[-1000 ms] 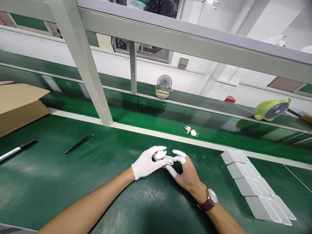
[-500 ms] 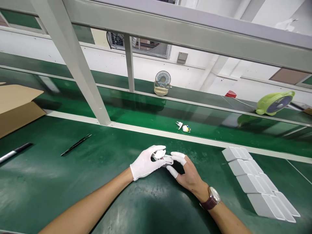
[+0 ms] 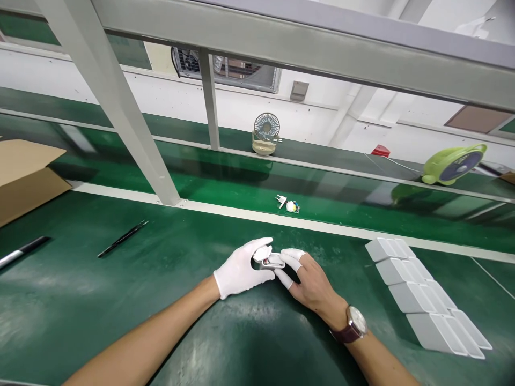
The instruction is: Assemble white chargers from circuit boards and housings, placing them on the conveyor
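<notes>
**At the bench edge: one white part in hand, a row of shells waiting**

Between both hands, low on the green bench (image 3: 80, 300), sits a small white part (image 3: 270, 260) with a dark and reddish inside showing. The left hand (image 3: 241, 268), in a white glove, curls around its near end, thumb on top. The right hand (image 3: 309, 281), bare except for white finger cots, pinches the other end. Both hands are closed on the part and almost touch each other. A watch (image 3: 354, 326) sits on the right wrist.

As a judgement, the fitting of this piece looks under way, not finished: its inside is still open to view. To the right, a row of white shells (image 3: 422, 297) lies on the bench, well apart from the hands. Beyond the white strip, two small loose pieces (image 3: 287, 203) lie on the belt (image 3: 225, 182). To the left lie tweezers (image 3: 123, 238), a pen (image 3: 22, 251) and a carton (image 3: 28, 177). Two fans (image 3: 265, 134) (image 3: 453, 165) stand on the far side.
</notes>
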A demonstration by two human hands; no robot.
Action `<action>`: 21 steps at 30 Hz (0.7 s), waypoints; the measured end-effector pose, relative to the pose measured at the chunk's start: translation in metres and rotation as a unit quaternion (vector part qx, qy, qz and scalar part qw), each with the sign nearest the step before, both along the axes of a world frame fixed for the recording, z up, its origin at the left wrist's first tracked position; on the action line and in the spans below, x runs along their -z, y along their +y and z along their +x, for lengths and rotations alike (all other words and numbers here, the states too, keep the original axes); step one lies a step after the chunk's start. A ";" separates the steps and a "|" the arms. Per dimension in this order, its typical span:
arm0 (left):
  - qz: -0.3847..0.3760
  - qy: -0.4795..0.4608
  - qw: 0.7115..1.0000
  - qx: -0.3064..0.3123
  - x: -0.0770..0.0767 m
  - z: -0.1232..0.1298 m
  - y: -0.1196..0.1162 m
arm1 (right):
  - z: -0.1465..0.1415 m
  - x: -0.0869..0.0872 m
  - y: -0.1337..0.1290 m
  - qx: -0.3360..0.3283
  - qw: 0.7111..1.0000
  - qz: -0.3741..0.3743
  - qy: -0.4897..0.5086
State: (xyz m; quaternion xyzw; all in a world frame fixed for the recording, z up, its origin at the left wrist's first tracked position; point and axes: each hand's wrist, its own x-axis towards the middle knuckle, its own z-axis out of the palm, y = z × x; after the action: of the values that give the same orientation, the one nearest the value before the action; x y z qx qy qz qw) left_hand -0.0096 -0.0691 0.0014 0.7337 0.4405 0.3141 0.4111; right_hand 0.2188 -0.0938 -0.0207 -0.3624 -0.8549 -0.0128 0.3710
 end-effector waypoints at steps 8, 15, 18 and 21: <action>0.163 0.074 0.984 -0.016 0.011 0.007 -0.011 | 0.018 -0.011 0.002 -0.040 0.997 -0.052 -0.034; 0.207 0.090 0.974 -0.013 0.010 0.006 -0.012 | 0.018 -0.010 0.002 -0.057 0.995 -0.082 0.018; 0.205 0.090 0.975 -0.011 0.011 0.005 -0.011 | 0.015 -0.008 0.002 -0.058 0.991 -0.111 0.046; 0.204 0.085 0.975 -0.013 0.012 0.004 -0.011 | 0.013 -0.006 0.002 -0.040 0.982 -0.160 0.089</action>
State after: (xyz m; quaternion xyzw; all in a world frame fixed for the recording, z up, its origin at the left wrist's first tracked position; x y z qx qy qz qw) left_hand -0.0056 -0.0797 -0.0108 0.8202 0.4099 0.3396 0.2095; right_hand 0.2321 -0.0916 -0.0147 -0.3828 -0.8231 0.1715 0.3828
